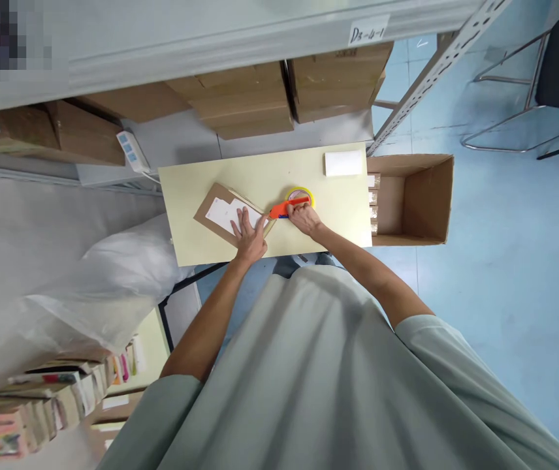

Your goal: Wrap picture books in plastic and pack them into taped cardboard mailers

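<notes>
A small cardboard box (pixel 202 215) with a white label (pixel 221 211) on top lies at a slant on the pale yellow table (pixel 186 189). My left hand (pixel 251 240) rests on the box with its fingers spread over the label. My right hand (pixel 303 217) is wrapped round the handle of an orange tape dispenser (pixel 279 209), which carries a yellow-edged roll of tape (pixel 311 193). The dispenser's front end is at the right end of the box, close to my left fingers. Whether tape is stuck there is too small to tell.
A white stack of paper (pixel 343 163) lies at the table's back right. An open carton (pixel 429 202) with several small boxes adjoins the table's right edge. Behind stands a metal shelf (pixel 260 39) with cardboard boxes (pixel 240 98). A plastic bag (pixel 127 267) and books (pixel 54 398) are at left.
</notes>
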`<state>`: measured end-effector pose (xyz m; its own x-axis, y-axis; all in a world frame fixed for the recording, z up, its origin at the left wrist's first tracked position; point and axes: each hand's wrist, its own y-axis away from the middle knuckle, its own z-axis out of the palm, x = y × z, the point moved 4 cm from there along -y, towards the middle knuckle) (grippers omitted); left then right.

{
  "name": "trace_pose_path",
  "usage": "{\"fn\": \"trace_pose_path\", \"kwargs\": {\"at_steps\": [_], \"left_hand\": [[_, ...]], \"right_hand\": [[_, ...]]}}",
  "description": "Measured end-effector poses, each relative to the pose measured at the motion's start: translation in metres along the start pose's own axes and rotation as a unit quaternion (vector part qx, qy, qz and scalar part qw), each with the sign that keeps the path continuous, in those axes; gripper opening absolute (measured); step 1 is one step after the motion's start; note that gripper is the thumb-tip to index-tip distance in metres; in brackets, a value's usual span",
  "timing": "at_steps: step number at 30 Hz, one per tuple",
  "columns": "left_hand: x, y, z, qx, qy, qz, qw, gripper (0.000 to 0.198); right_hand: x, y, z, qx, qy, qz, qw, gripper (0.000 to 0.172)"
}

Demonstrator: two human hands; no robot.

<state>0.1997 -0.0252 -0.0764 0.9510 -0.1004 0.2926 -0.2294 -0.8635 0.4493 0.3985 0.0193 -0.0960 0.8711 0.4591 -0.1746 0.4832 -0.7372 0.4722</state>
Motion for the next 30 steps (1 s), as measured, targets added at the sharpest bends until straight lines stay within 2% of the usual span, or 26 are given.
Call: {"fn": "trace_pose_path", "kwargs": {"at_steps": [6, 9, 12, 22, 26, 30], "left_hand": [[0.003, 0.002, -0.004, -0.004, 0.014, 0.006, 1.000, 0.103], [0.004, 0.003, -0.007, -0.013, 0.019, 0.014, 1.000, 0.103], [0.004, 0.003, -0.008, -0.022, 0.024, 0.025, 0.999, 0.105], [-0.005, 0.001, -0.005, -0.021, 0.037, 0.082, 0.996, 0.098], [-0.008, 0.003, -0.003, -0.030, 0.046, 0.102, 0.993, 0.097], [-0.012, 0.012, -0.007, -0.038, 0.062, 0.144, 0.987, 0.097]], "right_hand": [[0.003, 0.001, -0.007, -0.058, -0.019, 0.012, 0.998, 0.050], [0.008, 0.001, -0.015, -0.071, -0.016, 0.021, 0.997, 0.056], [0.007, 0.004, -0.024, -0.078, -0.018, 0.045, 0.996, 0.063], [-0.013, 0.033, -0.066, -0.079, -0.012, 0.122, 0.989, 0.063], [-0.040, 0.008, -0.074, -0.082, -0.019, 0.183, 0.980, 0.057], [-0.068, -0.020, -0.084, -0.087, -0.010, 0.205, 0.975, 0.050]]}}
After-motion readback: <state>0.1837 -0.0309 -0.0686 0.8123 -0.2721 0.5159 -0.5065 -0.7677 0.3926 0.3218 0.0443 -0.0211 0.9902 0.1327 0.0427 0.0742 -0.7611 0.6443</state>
